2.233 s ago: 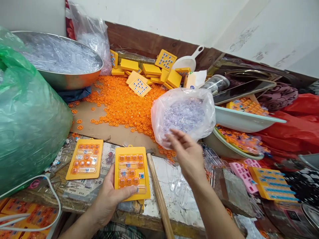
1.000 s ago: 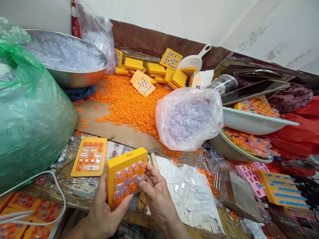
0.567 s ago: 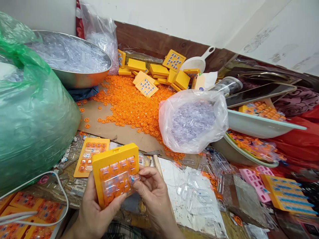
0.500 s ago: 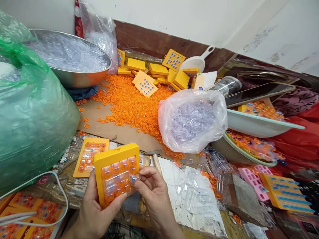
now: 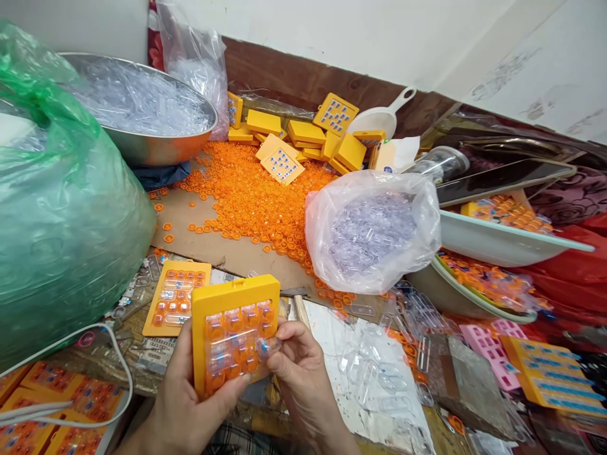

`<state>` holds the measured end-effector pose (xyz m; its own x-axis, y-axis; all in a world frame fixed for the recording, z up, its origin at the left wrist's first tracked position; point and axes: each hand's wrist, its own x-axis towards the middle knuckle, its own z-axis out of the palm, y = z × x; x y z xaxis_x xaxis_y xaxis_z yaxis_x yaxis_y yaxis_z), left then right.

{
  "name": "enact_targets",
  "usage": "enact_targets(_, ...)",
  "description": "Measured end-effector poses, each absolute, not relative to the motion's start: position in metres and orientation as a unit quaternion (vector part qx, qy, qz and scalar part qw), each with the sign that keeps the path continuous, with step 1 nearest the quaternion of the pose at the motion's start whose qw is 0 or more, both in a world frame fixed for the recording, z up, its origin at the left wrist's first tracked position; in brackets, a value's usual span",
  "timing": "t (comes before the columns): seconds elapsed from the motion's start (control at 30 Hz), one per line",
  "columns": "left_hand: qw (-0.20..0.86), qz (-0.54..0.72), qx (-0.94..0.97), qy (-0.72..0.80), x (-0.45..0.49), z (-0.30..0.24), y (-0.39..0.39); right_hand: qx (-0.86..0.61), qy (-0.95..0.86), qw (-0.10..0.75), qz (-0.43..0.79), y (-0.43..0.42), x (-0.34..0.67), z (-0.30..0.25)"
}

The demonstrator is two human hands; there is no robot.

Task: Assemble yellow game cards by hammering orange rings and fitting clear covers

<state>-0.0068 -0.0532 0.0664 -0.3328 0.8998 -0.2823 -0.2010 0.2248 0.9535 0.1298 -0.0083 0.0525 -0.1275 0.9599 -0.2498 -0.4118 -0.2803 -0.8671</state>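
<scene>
My left hand (image 5: 190,392) grips a yellow plastic case (image 5: 234,292) by its left and lower edges, tilted up toward me. Rows of orange round pieces under clear covers fill the case's face. At its right side, my right hand (image 5: 303,370) pinches a small clear plastic piece (image 5: 267,347) between thumb and fingertips, close against the case. Whether that piece sits in a slot is hard to make out. Behind the held case, to the left, a similar filled yellow case (image 5: 176,298) lies flat on the bench.
Loose orange rings (image 5: 258,196) spread over cardboard. Beside them stands a bag of clear pieces (image 5: 372,234). Yellow cases (image 5: 306,133) are piled at the back. A green bag (image 5: 71,234) and metal bowl (image 5: 142,104) are left; clear covers (image 5: 379,373) lie on white board (image 5: 327,322).
In the picture, both hands and the yellow case have shifted slightly right; the background has shifted a little too. The clear piece remains in my right fingertips at the case's right side.
</scene>
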Motion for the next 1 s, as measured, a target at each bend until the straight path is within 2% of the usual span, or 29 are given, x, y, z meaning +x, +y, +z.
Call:
enact_targets(0.27, 0.563, 0.527, 0.278, 0.573, -0.013, 0.076, -0.045, -0.392, -0.335, 0.516, 0.684, -0.010, 0.130, 0.063)
enact_targets(0.73, 0.499, 0.542, 0.343, 0.583, -0.009, 0.043, -0.058, -0.408, -0.298, 0.507, 0.698, -0.012, 0.123, 0.059)
enact_targets(1.0, 0.483, 0.528, 0.363, 0.597, -0.023, 0.047, -0.049, -0.420, -0.334, 0.483, 0.692, -0.001, 0.102, 0.050)
